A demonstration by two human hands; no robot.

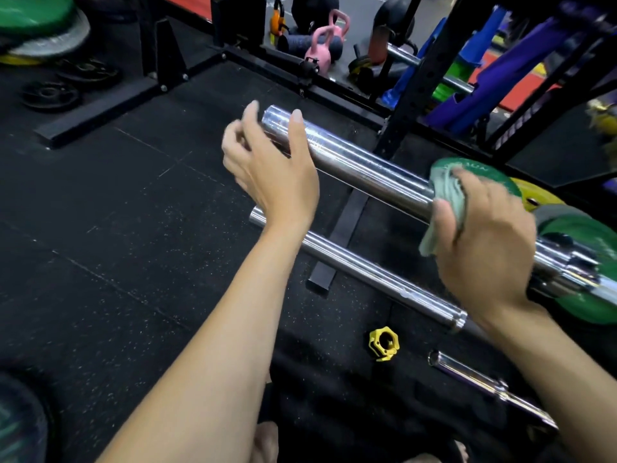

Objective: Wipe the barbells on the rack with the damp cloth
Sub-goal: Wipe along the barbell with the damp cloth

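Top barbell sleeve (360,162): chrome, running from its free end at upper centre down to the right, into the green plate (480,175) and the plates behind it.
Cloth (445,208): pale green, bunched and wrapped over the top barbell sleeve just in front of the green plate; one loose corner hanging below the bar.
Right hand (487,235): curled over the cloth from above, thumb on the near side, pressing the fabric against the bar; the bar passing under the palm and emerging again to the right at the collar.
Left hand (270,165): held near the free end of the same sleeve, fingers spread and loosely bent, thumb lifted; gripping nothing; contact with the chrome not clear, some motion blur at the fingertips.
Spacing: bare chrome showing between the two hands, cloth at the plate end, left hand at the free end.
Second barbell sleeve (360,265): lower, parallel, beneath both forearms, untouched.
Third bar (490,385): thinner, at lower right, near the floor.
Yellow collar clamp (383,342): lying on the black rubber floor (117,245) between the second and third bars.
Rack upright (420,71): black, perforated, behind the top bar.
Pink kettlebells (325,45): on the floor at the far side.
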